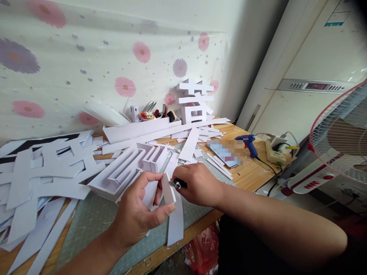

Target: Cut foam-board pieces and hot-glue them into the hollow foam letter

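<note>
Strip (wht) (168, 189) tilted, pinched btwn L grip's (136, 210) thumb & fingers; R grip (200, 185) clasps cutter (181, 183) w/ blade at strip.

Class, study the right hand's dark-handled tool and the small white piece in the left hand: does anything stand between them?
Nothing visible does. The dark-handled tool in the right hand has its tip right by the small white piece in the left hand; whether they touch is unclear.
</note>
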Demonstrator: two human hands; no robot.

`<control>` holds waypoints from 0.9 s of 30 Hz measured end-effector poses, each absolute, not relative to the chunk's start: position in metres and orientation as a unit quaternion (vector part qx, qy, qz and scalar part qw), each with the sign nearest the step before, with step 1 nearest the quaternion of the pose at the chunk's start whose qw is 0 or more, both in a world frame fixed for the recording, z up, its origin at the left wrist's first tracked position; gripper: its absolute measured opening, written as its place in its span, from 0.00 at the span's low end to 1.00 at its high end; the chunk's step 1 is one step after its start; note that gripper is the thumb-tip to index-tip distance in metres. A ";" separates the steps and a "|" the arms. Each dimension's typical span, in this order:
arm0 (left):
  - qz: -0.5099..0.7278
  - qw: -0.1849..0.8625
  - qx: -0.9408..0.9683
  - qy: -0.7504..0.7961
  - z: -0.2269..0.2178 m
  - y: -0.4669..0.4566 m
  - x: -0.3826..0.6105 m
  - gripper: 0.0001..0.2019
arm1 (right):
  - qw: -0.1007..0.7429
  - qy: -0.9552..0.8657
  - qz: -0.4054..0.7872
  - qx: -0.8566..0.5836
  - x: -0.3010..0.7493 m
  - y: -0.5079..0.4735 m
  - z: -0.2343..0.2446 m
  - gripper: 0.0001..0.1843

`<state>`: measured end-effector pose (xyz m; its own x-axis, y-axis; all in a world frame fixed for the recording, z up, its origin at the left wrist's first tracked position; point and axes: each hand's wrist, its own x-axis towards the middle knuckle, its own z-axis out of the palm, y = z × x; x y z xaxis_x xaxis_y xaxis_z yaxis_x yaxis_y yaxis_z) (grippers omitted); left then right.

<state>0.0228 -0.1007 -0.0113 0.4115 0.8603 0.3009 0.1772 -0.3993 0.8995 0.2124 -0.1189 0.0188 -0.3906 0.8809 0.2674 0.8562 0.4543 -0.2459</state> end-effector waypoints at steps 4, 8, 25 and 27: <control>0.416 0.427 0.722 0.351 -0.011 -0.100 0.023 0.22 | 0.181 -0.842 0.019 -0.508 0.211 -0.122 0.017 0.03; 0.424 0.443 0.706 0.354 -0.010 -0.103 0.024 0.23 | 0.182 -0.846 0.016 -0.501 0.211 -0.122 0.019 0.02; 0.376 0.529 0.691 0.318 -0.014 -0.102 0.021 0.25 | 0.128 -0.751 0.010 -0.648 0.227 -0.096 0.015 0.10; 0.370 0.594 0.650 0.296 -0.014 -0.099 0.022 0.23 | 0.089 -0.725 0.016 -0.682 0.238 -0.086 0.007 0.14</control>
<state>0.0215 -0.0986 -0.0144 0.5503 0.8250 0.1291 -0.0552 -0.1183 0.9914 0.2376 -0.0862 0.0071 -0.0528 0.9928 0.1074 0.9869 0.0683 -0.1459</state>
